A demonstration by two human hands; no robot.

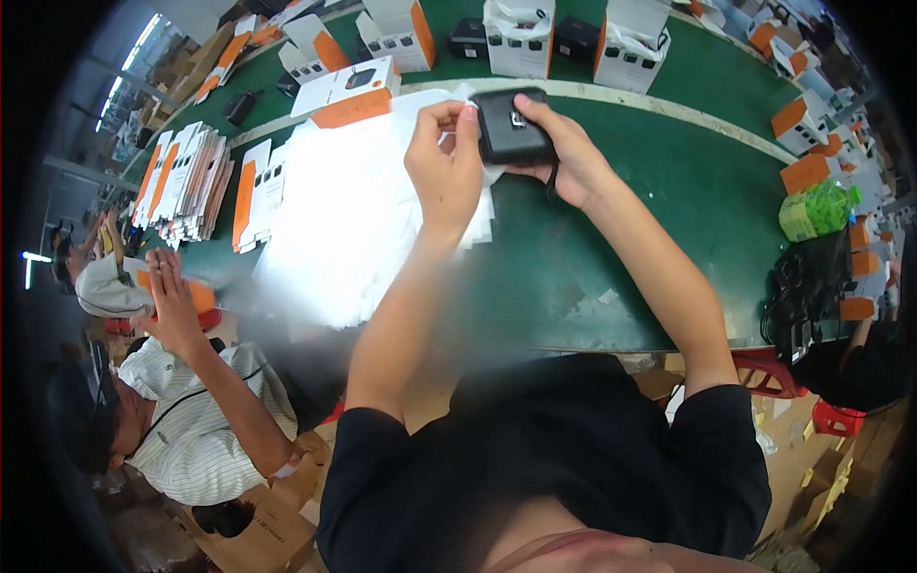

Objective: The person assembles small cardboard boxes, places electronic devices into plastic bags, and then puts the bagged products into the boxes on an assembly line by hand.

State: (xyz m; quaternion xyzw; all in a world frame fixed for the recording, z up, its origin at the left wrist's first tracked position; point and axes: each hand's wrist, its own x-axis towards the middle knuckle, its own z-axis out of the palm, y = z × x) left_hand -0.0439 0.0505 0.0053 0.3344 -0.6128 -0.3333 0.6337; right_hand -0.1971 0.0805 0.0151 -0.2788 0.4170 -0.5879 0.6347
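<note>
While the right hand (576, 162) grips the black case (507, 143) from its three-o'clock side, toward one o'clock in view, the left hand (445, 167) pinches at the nine-o'clock edge, its hold unclear. The strap (552, 180) hangs toward five o'clock; long axis indeterminate, outline near-square.

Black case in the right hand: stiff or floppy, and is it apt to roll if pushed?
The case is probably stiff: it looks boxy, and no dent shows where the right hand grips it. Its flat face and squarish outline suggest it would slide rather than roll. The strap dangling at its lower right is likely floppy and could snag.
</note>
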